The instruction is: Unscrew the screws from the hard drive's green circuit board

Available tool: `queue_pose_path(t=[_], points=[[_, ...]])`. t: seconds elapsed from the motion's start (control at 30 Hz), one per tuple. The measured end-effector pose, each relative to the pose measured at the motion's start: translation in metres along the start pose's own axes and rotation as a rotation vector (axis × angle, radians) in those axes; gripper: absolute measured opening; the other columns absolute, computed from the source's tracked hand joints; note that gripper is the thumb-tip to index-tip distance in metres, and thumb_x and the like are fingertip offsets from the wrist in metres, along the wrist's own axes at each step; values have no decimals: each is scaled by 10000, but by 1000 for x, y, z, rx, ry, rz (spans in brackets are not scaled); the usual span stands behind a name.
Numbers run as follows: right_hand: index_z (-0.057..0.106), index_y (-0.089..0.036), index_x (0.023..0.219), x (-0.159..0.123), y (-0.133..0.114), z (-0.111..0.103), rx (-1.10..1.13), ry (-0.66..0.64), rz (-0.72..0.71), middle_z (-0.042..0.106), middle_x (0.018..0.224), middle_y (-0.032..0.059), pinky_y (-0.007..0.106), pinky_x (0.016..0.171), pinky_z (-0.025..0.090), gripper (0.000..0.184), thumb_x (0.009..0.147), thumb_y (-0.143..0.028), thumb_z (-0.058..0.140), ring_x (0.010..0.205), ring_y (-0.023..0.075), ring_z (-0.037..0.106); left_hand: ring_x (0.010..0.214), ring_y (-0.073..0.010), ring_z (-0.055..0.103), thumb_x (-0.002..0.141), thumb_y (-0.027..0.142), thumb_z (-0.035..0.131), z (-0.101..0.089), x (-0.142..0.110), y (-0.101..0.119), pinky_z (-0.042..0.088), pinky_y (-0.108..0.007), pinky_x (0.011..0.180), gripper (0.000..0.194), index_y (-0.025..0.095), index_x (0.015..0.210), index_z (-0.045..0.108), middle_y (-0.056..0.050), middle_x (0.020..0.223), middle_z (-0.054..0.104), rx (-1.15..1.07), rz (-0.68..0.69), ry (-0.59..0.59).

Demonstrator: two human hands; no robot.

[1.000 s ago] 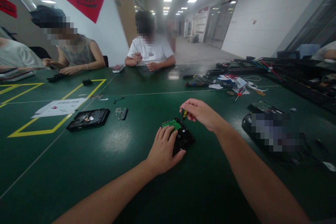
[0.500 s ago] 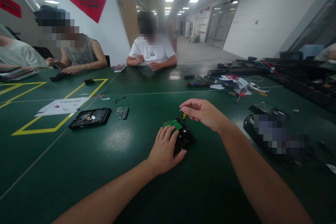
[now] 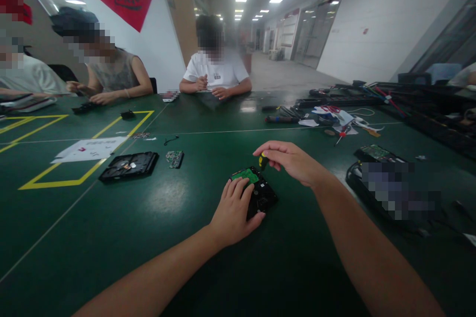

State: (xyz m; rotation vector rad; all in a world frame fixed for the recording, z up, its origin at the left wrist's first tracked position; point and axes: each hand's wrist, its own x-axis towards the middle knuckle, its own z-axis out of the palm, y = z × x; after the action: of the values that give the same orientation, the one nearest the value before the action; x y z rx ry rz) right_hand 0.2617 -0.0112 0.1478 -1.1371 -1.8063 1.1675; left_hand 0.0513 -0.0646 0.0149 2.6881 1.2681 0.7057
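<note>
A black hard drive (image 3: pixel 265 193) with a green circuit board lies tilted on the table in front of me. My left hand (image 3: pixel 233 208) rests over its left side, fingers across the board and thumb at the near edge, holding it down. Above the drive's far corner, my right hand (image 3: pixel 284 160) has its fingers closed round a small screwdriver (image 3: pixel 263 160) with a yellow and black handle. The handle stands roughly upright; I cannot make out whether its tip touches a screw.
Left of the drive lie a small circuit board (image 3: pixel 174 159), an open black drive casing (image 3: pixel 129 166) and paper sheets (image 3: pixel 88 149). Tools and cables, including a red screwdriver (image 3: pixel 341 134), are at the back right. A dark device (image 3: pixel 383 153) lies right. Other people sit across the table.
My right hand's fingers have come onto the screwdriver handle, which now shows upright and higher under the fingertips. The left hand and the hard drive have stayed put.
</note>
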Motion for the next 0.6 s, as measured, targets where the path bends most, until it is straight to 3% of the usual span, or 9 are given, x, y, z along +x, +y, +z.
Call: queue_pose_path(t=[0.17,0.33,0.47,0.6], points=[[741,-216,1165,-1,0,-1,6,-25,-39,726,1093,56,262,592,415,273,973,-313,573,708,125,524,1407,-406,428,894,531,669,1,0,0,291,-674,1221,699,179,1464,473,-182,1477,496,-15,-1,14],[738,-211,1079,1,7,0,-82,98,-48,677,843,26,270,563,423,247,969,-379,594,648,136,539,1409,-405,426,894,528,670,0,0,0,278,-663,1233,692,170,1456,483,-185,1475,496,-1,-7,-2],[719,-220,1004,2,13,1,-229,228,-95,719,869,33,299,645,470,237,945,-441,655,722,164,618,1414,-406,423,894,530,669,0,0,0,276,-668,1232,696,177,1462,476,-182,1478,496,-4,-3,1],[694,-215,924,1,11,2,-319,264,-91,728,840,33,308,654,469,301,895,-514,719,711,171,635,1413,-405,426,893,529,669,0,0,0,279,-671,1228,701,184,1468,466,-178,1478,497,-11,-3,7]])
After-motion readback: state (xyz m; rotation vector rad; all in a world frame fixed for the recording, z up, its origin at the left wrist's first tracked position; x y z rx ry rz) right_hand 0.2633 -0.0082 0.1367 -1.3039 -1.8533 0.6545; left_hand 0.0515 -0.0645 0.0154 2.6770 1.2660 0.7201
